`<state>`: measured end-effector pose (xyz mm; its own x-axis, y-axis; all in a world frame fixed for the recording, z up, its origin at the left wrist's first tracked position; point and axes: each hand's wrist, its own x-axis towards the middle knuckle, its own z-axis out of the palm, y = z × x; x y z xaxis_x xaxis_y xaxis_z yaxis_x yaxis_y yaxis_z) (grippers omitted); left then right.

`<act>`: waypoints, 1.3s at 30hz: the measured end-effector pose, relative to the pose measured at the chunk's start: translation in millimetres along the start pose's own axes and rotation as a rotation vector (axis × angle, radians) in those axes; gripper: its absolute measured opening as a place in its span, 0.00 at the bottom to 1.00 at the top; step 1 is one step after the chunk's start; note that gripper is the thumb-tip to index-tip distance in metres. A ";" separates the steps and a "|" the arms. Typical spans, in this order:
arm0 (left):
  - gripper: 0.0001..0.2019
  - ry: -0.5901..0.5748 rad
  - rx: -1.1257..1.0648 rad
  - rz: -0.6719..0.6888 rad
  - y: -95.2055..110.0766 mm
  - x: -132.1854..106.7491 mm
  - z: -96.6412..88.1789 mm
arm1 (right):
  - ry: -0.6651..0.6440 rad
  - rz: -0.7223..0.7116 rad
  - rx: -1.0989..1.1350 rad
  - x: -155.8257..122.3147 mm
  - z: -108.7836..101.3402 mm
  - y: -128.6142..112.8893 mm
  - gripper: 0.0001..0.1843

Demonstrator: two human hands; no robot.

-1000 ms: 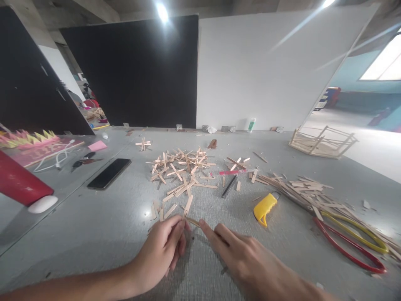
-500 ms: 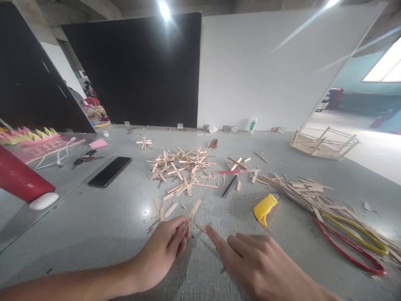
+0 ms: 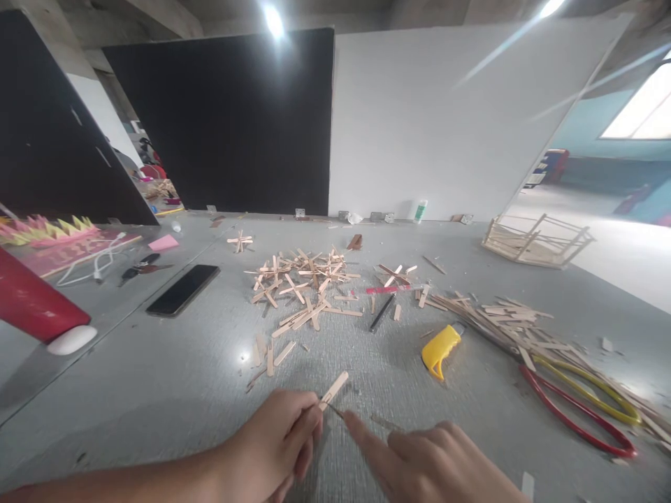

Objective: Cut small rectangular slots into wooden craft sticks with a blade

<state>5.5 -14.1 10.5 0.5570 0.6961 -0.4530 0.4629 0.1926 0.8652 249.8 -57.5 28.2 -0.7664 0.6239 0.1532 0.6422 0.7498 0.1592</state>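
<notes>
A flat wooden craft stick (image 3: 334,388) is pinched in my left hand (image 3: 283,436), its rounded end pointing away from me and a small slot cut near my fingers. My right hand (image 3: 419,457) is closed, its index finger stretched along a thin pointed blade (image 3: 335,411). The blade's tip meets the stick at the slot; its rear part is hidden under my hand. Just beyond my hands lie several loose stick pieces (image 3: 284,353). Farther off is a pile of crossed craft sticks (image 3: 301,279).
To the right lie a yellow cutter (image 3: 440,351), scissors with red and yellow handles (image 3: 581,416) and loose sticks (image 3: 516,314). A black pen (image 3: 383,312) is ahead. On the left are a phone (image 3: 183,290) and a red bottle (image 3: 39,304). A stick-built frame (image 3: 537,241) stands back right.
Both hands have moved slightly down and nearer to me, with the stick and blade. More of the stick shows beyond my left fingers, and the blade stays against it.
</notes>
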 end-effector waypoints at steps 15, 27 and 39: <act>0.24 0.033 -0.048 0.017 -4.1 2.1 -0.1 | -0.085 0.106 0.298 14.4 6.5 4.9 0.28; 0.21 -0.076 0.184 0.094 10.1 -0.8 -11.0 | -0.121 0.239 0.638 38.2 -52.5 33.6 0.21; 0.24 0.152 0.149 0.170 0.3 -1.2 5.9 | 0.029 0.142 0.196 -3.0 30.0 -19.2 0.32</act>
<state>9.0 -19.0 10.0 0.5306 0.8080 -0.2561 0.4740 -0.0324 0.8799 239.3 -67.2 -4.6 -0.6659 0.7217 0.1889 0.7262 0.6851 -0.0574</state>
